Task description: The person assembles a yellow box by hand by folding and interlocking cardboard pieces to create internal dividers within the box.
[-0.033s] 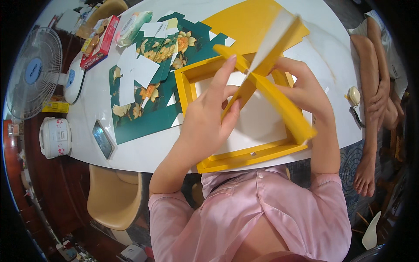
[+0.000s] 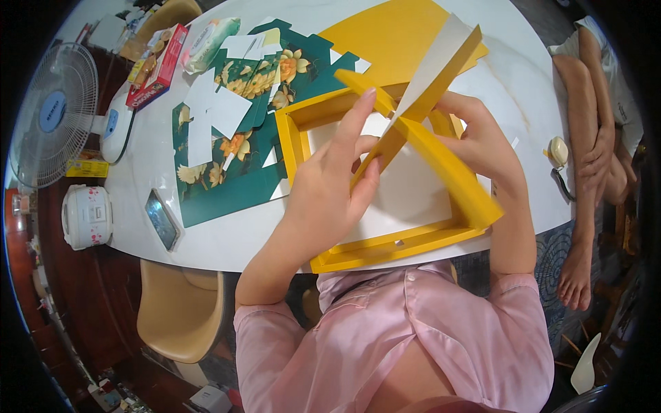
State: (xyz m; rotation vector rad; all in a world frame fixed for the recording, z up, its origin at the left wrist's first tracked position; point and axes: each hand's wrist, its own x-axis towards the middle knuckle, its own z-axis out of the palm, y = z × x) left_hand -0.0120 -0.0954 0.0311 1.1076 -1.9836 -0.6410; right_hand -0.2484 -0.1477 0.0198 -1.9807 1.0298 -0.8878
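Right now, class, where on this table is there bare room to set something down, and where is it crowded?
Free patches: the white tabletop right of the yellow sheet, up to the small round gadget; a strip between the phone and yellow box frame. Crowded: the green flowered cardboard area, and where the left hand and right hand fold yellow strips.
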